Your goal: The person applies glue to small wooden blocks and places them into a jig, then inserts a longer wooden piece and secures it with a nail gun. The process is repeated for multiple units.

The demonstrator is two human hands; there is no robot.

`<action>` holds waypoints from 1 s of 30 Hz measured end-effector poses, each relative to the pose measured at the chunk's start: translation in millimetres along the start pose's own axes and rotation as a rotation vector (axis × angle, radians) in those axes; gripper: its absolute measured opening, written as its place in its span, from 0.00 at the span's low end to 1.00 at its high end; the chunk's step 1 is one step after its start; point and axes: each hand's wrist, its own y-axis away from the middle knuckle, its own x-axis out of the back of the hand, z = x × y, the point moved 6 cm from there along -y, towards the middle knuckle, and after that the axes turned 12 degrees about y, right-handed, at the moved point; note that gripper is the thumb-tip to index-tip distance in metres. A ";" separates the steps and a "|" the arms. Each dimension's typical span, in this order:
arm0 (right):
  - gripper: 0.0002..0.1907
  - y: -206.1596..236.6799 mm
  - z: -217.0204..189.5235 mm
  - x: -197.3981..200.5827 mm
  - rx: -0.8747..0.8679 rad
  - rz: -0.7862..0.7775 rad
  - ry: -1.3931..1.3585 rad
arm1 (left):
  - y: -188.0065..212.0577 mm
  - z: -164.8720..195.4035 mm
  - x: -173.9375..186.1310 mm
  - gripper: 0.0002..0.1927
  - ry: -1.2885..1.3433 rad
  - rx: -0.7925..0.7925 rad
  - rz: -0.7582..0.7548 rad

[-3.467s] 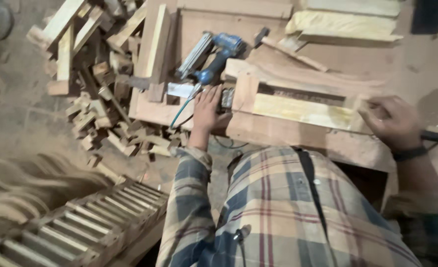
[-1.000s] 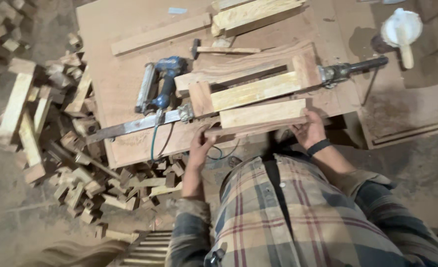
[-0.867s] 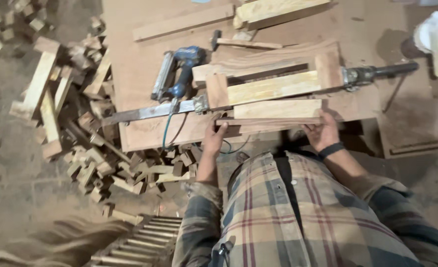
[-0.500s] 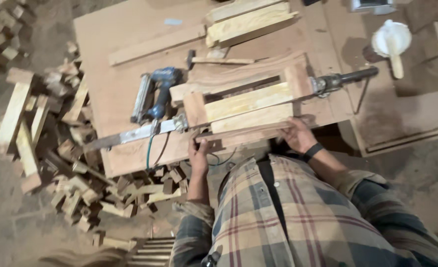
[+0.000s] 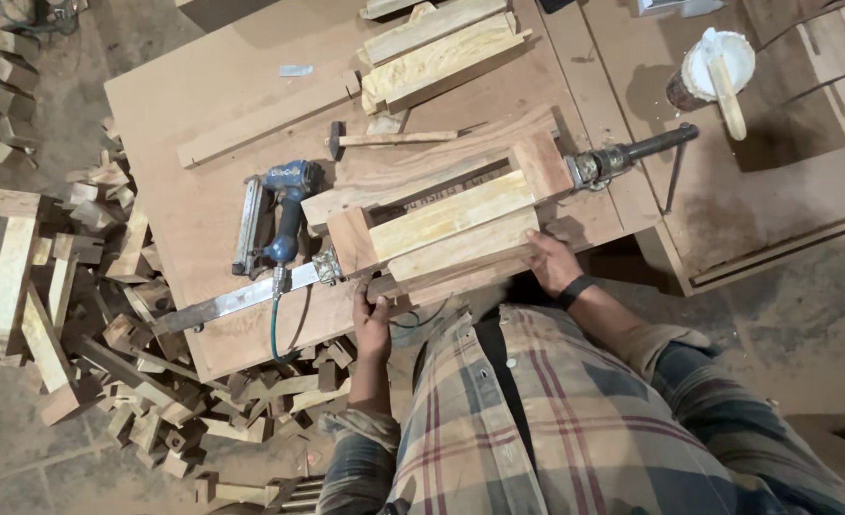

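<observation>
I stand over a brown workbench (image 5: 203,114). A wooden frame assembly (image 5: 442,215) of light and reddish boards lies on it, squeezed in a long bar clamp (image 5: 623,157) whose steel bar sticks out to the left. My left hand (image 5: 373,319) grips the near left end of the lowest board at the bench edge. At the right end of the same boards, my right hand (image 5: 548,262), with a dark wristband, holds the front face. A blue nail gun (image 5: 279,215) lies just left of the assembly, its hose hanging over the edge.
A hammer (image 5: 384,140) and loose boards (image 5: 437,48) lie further back on the bench. A white pot with a stick (image 5: 718,67) stands at the back right. Several wood offcuts (image 5: 79,286) are heaped on the floor to the left.
The view has swung from the left scrap pile to straight over the bench. Both hands have stayed on the front edge of the clamped frame, the right one shifting slightly left along it.
</observation>
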 end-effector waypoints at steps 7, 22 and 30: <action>0.23 2.4 4.2 6.4 0.017 0.181 0.095 | 4.9 -4.9 -2.5 0.27 0.158 0.087 0.038; 0.25 -17.9 -10.0 7.1 -0.049 0.115 0.165 | 0.7 -0.3 -11.4 0.28 0.045 0.059 0.029; 0.17 -16.2 -3.9 5.7 0.012 -0.104 -0.024 | 10.5 1.1 -5.6 0.28 0.030 -0.033 0.136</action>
